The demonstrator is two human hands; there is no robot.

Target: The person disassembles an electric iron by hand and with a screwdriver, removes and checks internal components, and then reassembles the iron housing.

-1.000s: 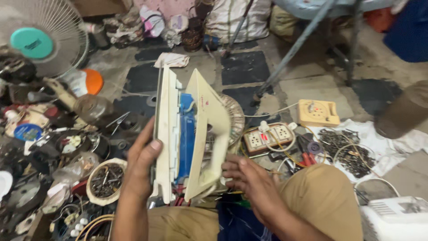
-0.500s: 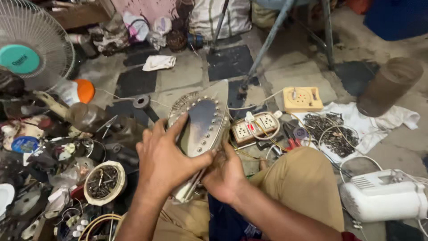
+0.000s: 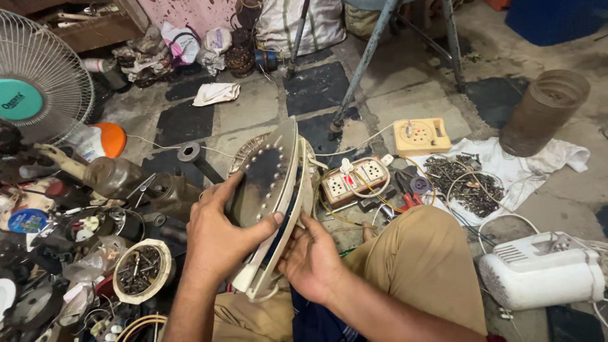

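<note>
I hold an old clothes iron on edge between both hands, its dark, scorched soleplate with small steam holes turned towards me and to the left. My left hand lies flat on the soleplate, thumb hooked over its lower edge. My right hand grips the cream plastic body from the right side, near the heel. The iron's tip points away from me, over the floor.
A table fan stands at far left. Jars, wires and a round tin of screws crowd the left floor. A socket board, a yellow switch box, a cloth with metal parts, a brown cylinder and a white hand mixer lie right.
The iron has been turned over: a second ago its open body and blue inside faced me, now the dark soleplate does. My left hand moved from the edge onto the plate.
</note>
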